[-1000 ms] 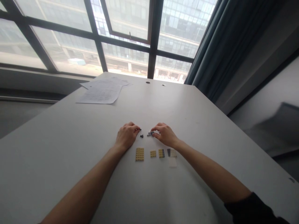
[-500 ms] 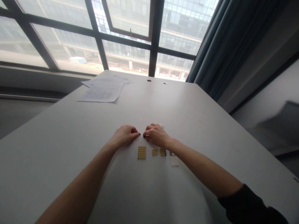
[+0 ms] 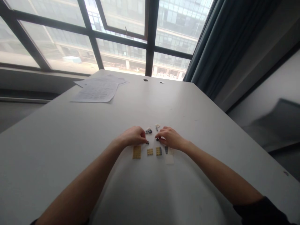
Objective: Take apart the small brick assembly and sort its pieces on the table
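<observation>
My left hand (image 3: 136,136) is closed in a pinch on a small dark building brick (image 3: 147,143). Opposite it, my right hand (image 3: 170,137) pinches another small dark brick (image 3: 157,139) between thumb and finger. Just below the hands lie a large tan studded plate (image 3: 136,152), a small tan plate (image 3: 150,152) and a tan-and-grey plate (image 3: 158,151). Dark grey pieces (image 3: 166,150), partly hidden by my right hand, lie beside a pale flat square (image 3: 170,159). Between the hands, farther off, sits a small heap of grey and white pieces (image 3: 149,131).
Small white pieces (image 3: 157,125) lie just beyond my right hand. Printed paper sheets (image 3: 96,92) are spread at the table's far left. Two round fittings, one dark (image 3: 145,80), are near the back edge, below the window. A dark curtain (image 3: 206,53) hangs on the right.
My hands have drawn apart and nearer the plates, the right hand shifting rightward. The heap of grey and white pieces now shows between them. The whole view has shifted slightly.
</observation>
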A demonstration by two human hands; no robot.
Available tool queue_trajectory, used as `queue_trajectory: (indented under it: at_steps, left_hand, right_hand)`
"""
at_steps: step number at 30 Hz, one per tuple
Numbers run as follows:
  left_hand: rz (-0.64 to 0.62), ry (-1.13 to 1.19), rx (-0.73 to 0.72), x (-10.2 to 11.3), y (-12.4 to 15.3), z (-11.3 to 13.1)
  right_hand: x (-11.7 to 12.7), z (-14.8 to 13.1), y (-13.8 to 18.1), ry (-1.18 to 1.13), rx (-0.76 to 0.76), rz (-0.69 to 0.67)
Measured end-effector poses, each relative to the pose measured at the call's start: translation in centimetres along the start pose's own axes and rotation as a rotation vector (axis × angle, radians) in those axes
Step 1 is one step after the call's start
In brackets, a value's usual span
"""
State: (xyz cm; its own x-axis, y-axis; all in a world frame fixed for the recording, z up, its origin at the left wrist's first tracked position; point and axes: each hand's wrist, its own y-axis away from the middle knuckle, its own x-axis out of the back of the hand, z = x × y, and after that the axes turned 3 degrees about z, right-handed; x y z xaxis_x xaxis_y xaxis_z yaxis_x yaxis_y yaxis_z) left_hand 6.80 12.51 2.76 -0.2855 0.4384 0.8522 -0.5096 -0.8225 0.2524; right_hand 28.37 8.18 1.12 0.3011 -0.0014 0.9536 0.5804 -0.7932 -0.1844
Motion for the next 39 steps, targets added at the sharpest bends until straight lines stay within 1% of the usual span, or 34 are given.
queue_trajectory:
  at_steps: [2,5,7,11,18,27,39]
  left_hand:
    - [0.063,0.002,-0.046,0.0,0.5,-0.2]
    - [0.154,0.045,-0.194,-0.3,1.5,-0.6]
    - [0.186,0.051,-0.260,-0.7,2.1,-0.8]
    - [0.227,0.012,-0.244,-1.4,2.6,-0.4]
    - [0.271,-0.025,-0.220,-2.3,1.9,-0.3]
    - [0.235,-0.055,-0.268,-2.7,2.5,0.1]
    - [0.196,-0.029,-0.266,-2.3,2.7,0.2]
  right_hand:
    - [0.1,0.1,0.3,-0.054,-0.022,0.020]
    - [0.1,0.2,0.5,-0.103,-0.086,0.054]
    - [0.0,0.1,0.4,-0.113,-0.144,0.062]
    - [-0.2,-0.3,0.0,-0.130,-0.222,0.030]
    - [-0.3,-1.9,-0.6,-0.106,-0.208,0.007]
    - [-0.3,-2.6,-0.8,-0.107,-0.152,-0.024]
    - [-0.3,-2.7,-0.8,-0.140,-0.131,-0.048]
